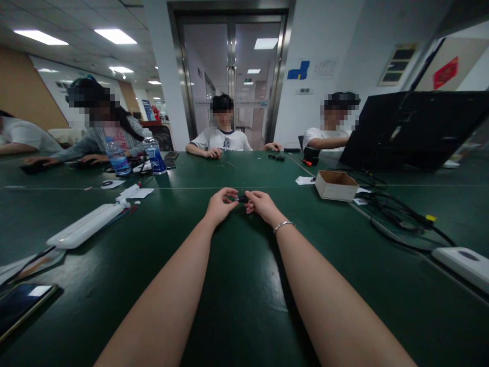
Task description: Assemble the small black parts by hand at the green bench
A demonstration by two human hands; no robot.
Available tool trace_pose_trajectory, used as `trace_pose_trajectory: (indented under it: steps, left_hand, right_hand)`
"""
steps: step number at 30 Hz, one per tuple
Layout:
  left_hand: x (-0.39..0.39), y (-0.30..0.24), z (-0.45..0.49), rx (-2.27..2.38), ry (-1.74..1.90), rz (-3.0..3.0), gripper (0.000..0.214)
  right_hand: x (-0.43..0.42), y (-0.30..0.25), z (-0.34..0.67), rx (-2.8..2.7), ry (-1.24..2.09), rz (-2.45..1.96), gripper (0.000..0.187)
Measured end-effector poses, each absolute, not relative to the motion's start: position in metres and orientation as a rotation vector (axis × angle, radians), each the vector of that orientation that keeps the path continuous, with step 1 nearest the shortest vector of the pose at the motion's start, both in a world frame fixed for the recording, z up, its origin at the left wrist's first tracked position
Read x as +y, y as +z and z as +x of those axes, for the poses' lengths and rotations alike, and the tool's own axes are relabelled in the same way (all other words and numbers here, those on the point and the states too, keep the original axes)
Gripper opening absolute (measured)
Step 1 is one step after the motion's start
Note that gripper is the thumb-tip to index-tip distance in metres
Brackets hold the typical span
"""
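Observation:
A small black piece with a shiny end (242, 199) is held between my two hands, just above the green table (244, 285). My left hand (220, 208) pinches its shiny left end between thumb and fingers. On the other side, my right hand (263, 206), with a silver bracelet (284, 225) at the wrist, closes its thumb and fingertips on the black right end. The piece lies roughly level. It is too small, and too covered by fingers, to tell its exact kind.
To the right are an open cardboard box (336, 186), black cables (401, 211), a white power strip (464, 265) and a monitor (412, 130). Leftward lie a long white device (86, 227), a phone (25, 306) and two bottles (155, 153). Several people sit around the table.

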State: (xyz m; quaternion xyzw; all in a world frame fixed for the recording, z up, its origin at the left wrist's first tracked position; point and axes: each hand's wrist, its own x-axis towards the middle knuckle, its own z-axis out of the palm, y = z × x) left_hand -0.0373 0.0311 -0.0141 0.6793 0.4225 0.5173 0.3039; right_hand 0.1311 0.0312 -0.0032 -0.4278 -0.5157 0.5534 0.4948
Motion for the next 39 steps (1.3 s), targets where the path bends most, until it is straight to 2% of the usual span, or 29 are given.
trace_pose_trajectory:
  steps: [12, 25, 39]
  left_hand:
    - [0.0319, -0.0170, -0.0334, 1.170, 1.256, 1.645, 0.028]
    - [0.0312, -0.0156, -0.0337, 1.152, 1.233, 1.647, 0.027]
    - [0.0300, -0.0148, -0.0334, 1.171, 1.237, 1.626, 0.026]
  right_hand:
    - [0.0256, 0.0010, 0.1311, -1.263, 1.407, -0.996, 0.009]
    - [0.0245, 0.0019, 0.1336, -1.234, 1.448, -0.926, 0.005]
    - [0.0242, 0.0033, 0.1334, -1.195, 1.442, -0.933, 0.014]
